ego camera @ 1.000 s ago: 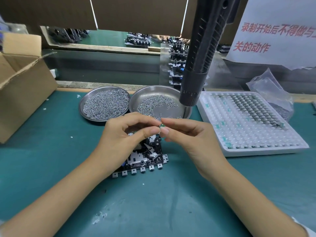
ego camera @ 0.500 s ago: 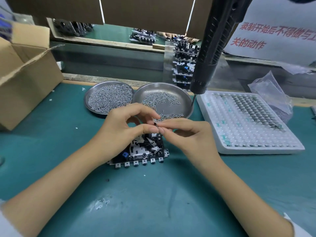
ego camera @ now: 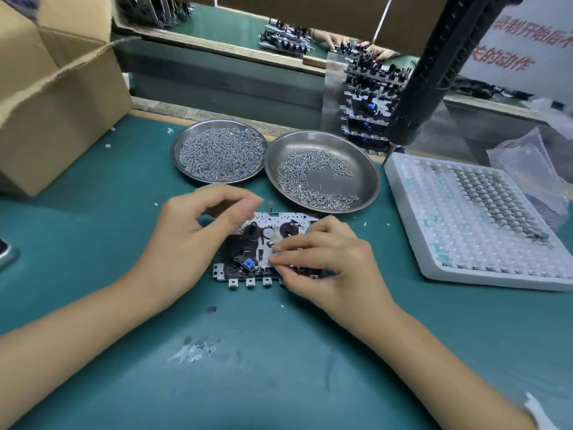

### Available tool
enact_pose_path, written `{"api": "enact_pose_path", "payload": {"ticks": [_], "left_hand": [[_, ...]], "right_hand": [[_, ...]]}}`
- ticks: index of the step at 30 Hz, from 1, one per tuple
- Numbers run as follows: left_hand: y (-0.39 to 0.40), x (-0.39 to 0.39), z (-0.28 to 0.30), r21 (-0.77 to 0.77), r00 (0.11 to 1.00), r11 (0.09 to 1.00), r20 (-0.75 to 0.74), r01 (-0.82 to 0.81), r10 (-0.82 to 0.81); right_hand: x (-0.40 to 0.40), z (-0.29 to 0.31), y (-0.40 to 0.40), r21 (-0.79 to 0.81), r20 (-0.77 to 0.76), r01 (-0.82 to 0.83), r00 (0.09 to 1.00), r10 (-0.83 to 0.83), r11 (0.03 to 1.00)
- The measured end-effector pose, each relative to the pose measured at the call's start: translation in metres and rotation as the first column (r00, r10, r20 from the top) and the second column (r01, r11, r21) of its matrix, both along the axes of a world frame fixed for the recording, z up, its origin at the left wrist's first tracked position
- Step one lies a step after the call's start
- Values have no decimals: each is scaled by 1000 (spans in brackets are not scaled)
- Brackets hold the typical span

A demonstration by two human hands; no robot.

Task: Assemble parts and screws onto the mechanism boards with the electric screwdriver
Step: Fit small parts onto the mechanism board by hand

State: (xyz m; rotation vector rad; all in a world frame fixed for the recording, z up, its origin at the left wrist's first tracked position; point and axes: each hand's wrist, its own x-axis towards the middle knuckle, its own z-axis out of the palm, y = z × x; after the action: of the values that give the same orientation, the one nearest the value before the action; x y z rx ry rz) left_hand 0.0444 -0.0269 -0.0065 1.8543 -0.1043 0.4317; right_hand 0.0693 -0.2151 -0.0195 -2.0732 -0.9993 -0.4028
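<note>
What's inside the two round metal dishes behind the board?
The left dish holds a dense heap of small silver screws that hides its floor. The right dish holds a thinner, scattered crescent of screws with bare metal showing mid-dish. Whether the screw types differ is too small to tell.

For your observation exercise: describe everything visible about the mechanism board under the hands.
The mechanism board lies flat on the green mat, a pale metal plate carrying black plastic parts, two round hubs, a blue piece and small tabs along its near edge. The right hand presses fingertips onto its middle; the left hand hovers over its left end.
</note>
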Motion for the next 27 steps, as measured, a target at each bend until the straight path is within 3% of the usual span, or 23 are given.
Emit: {"api": "enact_pose_path", "payload": {"ticks": [3, 11, 17, 27], "left_hand": [[-3, -4, -1, 10, 1000, 1000, -11, -13, 14], [-6, -14, 3, 231, 998, 972, 52, 34, -47], [-8, -18, 0, 591, 982, 797, 44, 124, -186], [-8, -16, -8, 584, 982, 806, 73, 101, -175]], "right_hand": [[1, -2, 0, -30, 46, 0, 999, 1, 1000], [2, -2, 0, -130, 168, -11, 985, 33, 991], [-1, 0, -3, -114, 77, -57, 995, 66, 992], [-2, 0, -3, 21, -110, -35, 993, 37, 999]]}}
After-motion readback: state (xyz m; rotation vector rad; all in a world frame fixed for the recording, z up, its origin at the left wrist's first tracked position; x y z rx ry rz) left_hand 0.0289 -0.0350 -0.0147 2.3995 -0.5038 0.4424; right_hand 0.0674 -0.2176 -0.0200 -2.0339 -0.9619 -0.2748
